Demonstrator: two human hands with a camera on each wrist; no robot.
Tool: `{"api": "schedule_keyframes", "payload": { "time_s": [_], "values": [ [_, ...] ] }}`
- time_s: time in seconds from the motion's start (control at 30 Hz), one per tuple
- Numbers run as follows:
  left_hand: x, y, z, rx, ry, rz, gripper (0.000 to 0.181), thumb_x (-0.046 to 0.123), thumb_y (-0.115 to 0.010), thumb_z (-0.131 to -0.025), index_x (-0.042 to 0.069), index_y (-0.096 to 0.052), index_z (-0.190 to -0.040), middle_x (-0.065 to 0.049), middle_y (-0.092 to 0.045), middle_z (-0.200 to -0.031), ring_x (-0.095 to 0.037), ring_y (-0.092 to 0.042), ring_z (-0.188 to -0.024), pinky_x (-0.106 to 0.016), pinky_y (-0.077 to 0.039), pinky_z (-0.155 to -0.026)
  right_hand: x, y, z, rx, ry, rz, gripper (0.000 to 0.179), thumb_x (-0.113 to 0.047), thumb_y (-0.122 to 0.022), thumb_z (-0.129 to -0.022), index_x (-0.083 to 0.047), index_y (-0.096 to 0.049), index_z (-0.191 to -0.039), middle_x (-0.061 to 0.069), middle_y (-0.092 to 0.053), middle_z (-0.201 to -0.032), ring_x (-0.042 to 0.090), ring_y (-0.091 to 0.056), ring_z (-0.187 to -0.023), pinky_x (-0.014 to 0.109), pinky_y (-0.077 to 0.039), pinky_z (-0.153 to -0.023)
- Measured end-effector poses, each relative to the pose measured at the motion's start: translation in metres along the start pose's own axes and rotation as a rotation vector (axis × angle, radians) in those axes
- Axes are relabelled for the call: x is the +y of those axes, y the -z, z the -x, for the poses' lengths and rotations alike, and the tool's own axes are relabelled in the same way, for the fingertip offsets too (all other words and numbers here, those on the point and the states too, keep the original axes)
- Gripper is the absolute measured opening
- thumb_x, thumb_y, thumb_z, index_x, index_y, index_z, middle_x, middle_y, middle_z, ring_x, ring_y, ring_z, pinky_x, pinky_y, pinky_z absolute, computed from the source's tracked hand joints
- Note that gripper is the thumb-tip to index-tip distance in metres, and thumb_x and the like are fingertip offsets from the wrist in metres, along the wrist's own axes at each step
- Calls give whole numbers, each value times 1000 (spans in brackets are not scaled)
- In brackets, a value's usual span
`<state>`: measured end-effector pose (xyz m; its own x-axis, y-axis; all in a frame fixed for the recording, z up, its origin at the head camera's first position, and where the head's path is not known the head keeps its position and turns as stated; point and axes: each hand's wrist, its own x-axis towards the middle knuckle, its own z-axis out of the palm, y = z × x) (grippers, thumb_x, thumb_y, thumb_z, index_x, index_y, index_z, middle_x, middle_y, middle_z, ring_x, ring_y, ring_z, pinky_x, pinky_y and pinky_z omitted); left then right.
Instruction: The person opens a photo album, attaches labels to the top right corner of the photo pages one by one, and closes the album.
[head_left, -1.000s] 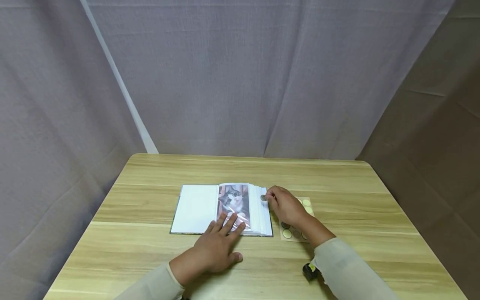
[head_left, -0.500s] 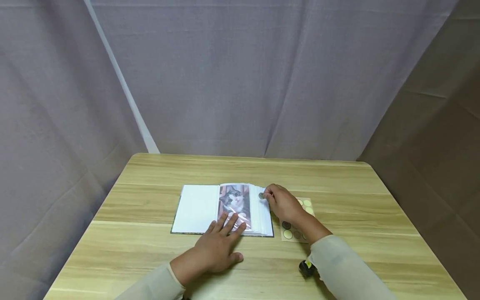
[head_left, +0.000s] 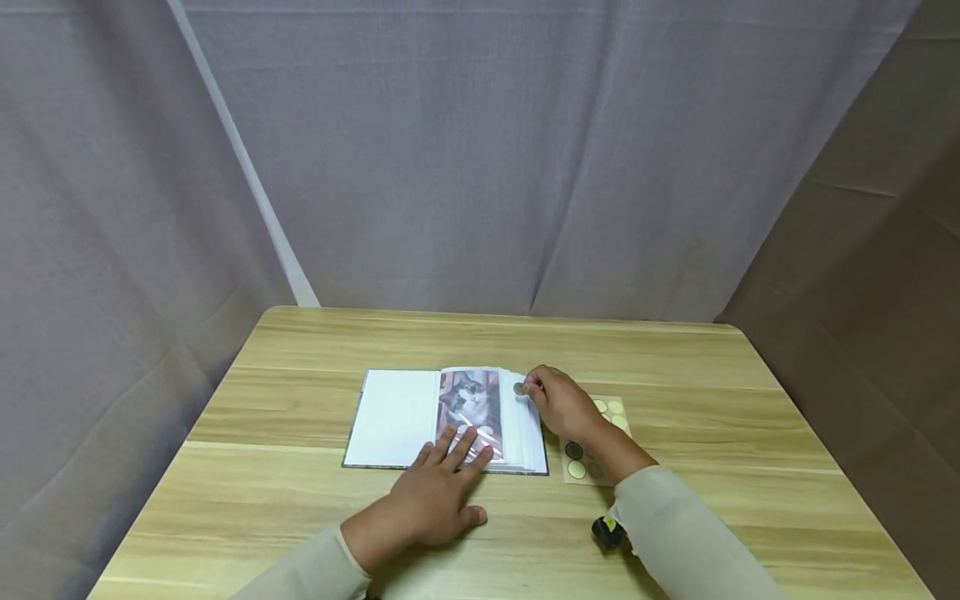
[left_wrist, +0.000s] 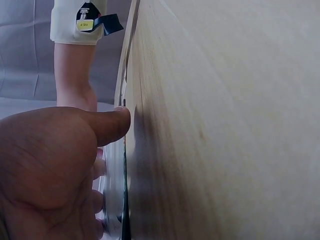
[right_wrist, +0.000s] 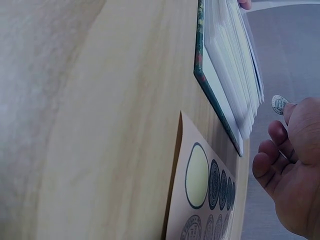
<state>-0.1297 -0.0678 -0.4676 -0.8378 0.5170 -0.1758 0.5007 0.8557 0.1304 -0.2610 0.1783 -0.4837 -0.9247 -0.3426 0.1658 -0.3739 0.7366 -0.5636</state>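
Note:
An open photo album (head_left: 393,417) lies on the table, a cat photo (head_left: 470,398) in a clear sleeve on its right-hand page. My left hand (head_left: 442,492) rests on the lower part of that page, fingers spread, thumb out over the table. My right hand (head_left: 566,408) pinches a small round sticker (head_left: 520,388) by its edge between thumb and index finger, at the album's upper right side. In the right wrist view this sticker (right_wrist: 279,104) shows a dark printed pattern and looks raised off the pages. The other right fingers are curled.
Beneath my right forearm lies a sticker sheet (head_left: 585,481) with printed dark circles and pale yellow blank ones, partly hidden. It sits just right of the album. The wooden table (head_left: 300,392) reaches back to a grey curtain (head_left: 420,167).
My right hand has shifted slightly left and away from me, bringing the sticker further over the album's right-hand page edges. My left hand stays where it was.

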Motion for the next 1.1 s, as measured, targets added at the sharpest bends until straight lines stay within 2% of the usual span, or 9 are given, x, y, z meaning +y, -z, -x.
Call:
{"api": "schedule_keyframes", "payload": {
  "time_s": [0.6,0.77,1.1],
  "values": [
    [0,0,0,18,-12,12,84,60,-60,-96,25,-26,-164,-11,-12,-170,-39,-7,-155,-60,-26,-118,0,-7,-12,19,-2,5,10,-19,-56,-107,-12,-62,-104,0,-62,-96,19,-56,-85,38,-48,-76],
    [-2,-5,-1,23,-15,18,84,60,-59,-96,24,-26,-164,-12,-11,-170,-39,-5,-155,-60,-24,-118,-2,-9,-13,26,-7,4,10,-20,-56,-107,-11,-62,-104,1,-62,-97,19,-56,-86,39,-49,-77],
    [1,2,1,10,-5,17,83,59,-60,-96,26,-25,-164,-10,-11,-170,-38,-6,-155,-59,-24,-119,-5,-10,-16,28,-9,-19,11,-20,-56,-107,-10,-62,-106,3,-63,-99,20,-57,-88,39,-49,-79]
  ]
}}
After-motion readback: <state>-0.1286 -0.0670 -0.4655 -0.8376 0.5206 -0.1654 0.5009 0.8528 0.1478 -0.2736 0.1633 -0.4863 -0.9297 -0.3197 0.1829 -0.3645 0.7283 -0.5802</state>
